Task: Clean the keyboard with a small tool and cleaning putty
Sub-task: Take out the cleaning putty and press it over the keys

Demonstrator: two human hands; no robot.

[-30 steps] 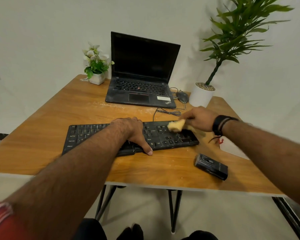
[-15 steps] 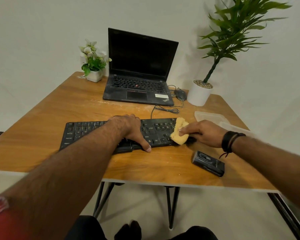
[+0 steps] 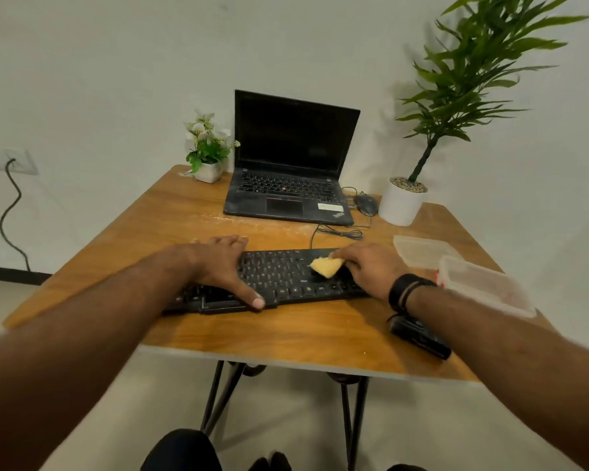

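A black keyboard (image 3: 283, 277) lies across the wooden table (image 3: 286, 331). My left hand (image 3: 223, 266) rests flat on its left half, thumb at the front edge, holding it still. My right hand (image 3: 364, 266) pinches a yellow lump of cleaning putty (image 3: 325, 266) and presses it onto the keys of the right half. A small black tool (image 3: 420, 336) lies on the table under my right forearm, partly hidden.
An open black laptop (image 3: 286, 188) stands at the back, with a mouse (image 3: 366, 203) and cable to its right. A small flower pot (image 3: 210, 169) and a tall potted plant (image 3: 402, 202) flank it. A clear plastic box (image 3: 483, 287) and its lid (image 3: 422, 249) sit at the right.
My right hand has carried the putty from the keyboard's right end toward the middle of its right half. The left hand stays on the keyboard. The camera view has tilted up.
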